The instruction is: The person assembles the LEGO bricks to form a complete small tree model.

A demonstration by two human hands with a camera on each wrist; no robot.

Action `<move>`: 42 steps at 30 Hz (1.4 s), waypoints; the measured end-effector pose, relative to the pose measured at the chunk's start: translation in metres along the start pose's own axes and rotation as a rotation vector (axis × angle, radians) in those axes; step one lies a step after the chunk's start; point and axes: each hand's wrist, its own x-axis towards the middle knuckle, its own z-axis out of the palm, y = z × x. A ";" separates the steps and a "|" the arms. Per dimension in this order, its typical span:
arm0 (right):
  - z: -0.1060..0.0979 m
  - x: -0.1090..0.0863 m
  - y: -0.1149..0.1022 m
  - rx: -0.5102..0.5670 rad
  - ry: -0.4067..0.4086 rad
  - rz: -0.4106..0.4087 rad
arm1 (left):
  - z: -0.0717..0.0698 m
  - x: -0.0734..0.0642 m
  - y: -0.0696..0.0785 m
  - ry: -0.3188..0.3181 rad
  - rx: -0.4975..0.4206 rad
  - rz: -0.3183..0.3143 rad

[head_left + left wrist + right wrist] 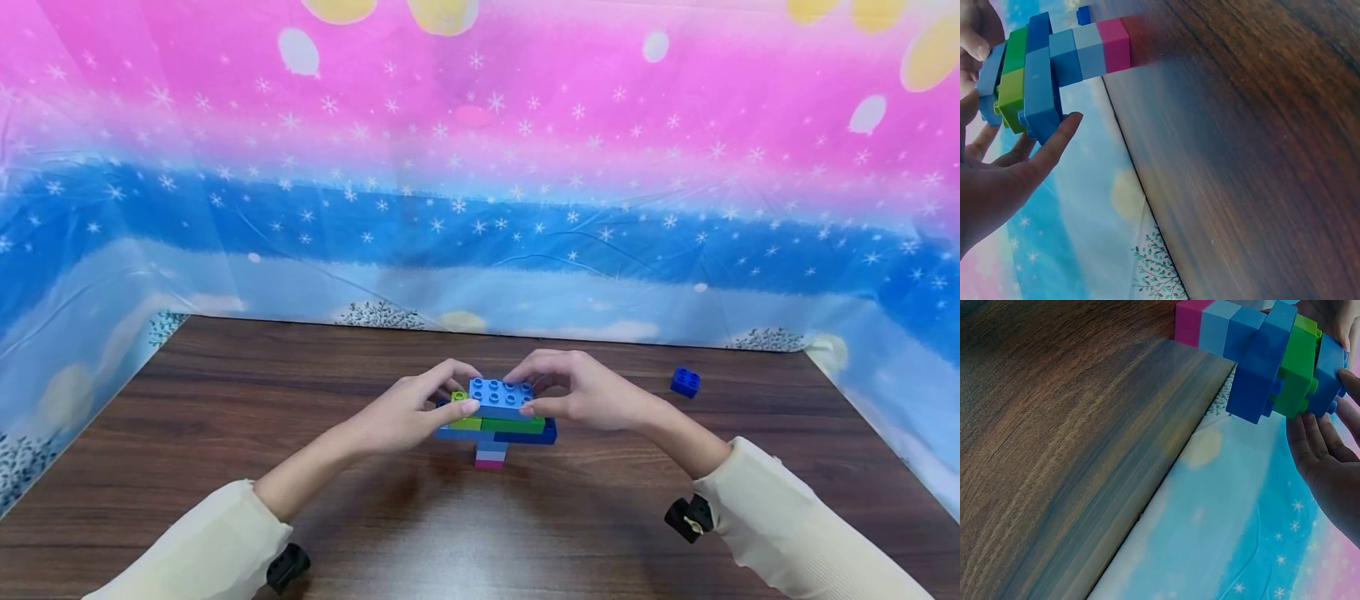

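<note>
A light-blue eight-stud toy building brick [498,398] sits on top of a brick stack. In the right wrist view a narrow dark gap shows between it and the green brick [1297,375]. My left hand [401,410] pinches its left end, thumb in front and fingers behind. At its right end my right hand [588,390] grips with thumb and fingertips. Beside the green brick lies a lime brick [1011,94]. Below them are a mid-blue brick [1040,87] and a dark-blue brick [1252,394], then a narrow column ending in a pink brick [489,464] at the table.
A loose dark-blue four-stud brick [686,382] lies on the wooden table [360,533], to the right of and behind the stack. Past the table's far edge hangs a pink and blue snowflake-patterned cloth [480,233], which also runs along both sides.
</note>
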 end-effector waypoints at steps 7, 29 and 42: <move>0.001 0.000 0.002 0.050 0.012 0.057 | 0.001 0.000 0.000 0.018 0.000 0.009; 0.002 -0.004 0.012 0.135 -0.061 0.117 | 0.003 -0.002 -0.001 0.058 -0.014 0.039; 0.005 -0.006 0.014 0.149 -0.033 0.133 | 0.004 -0.002 0.000 0.071 -0.023 0.039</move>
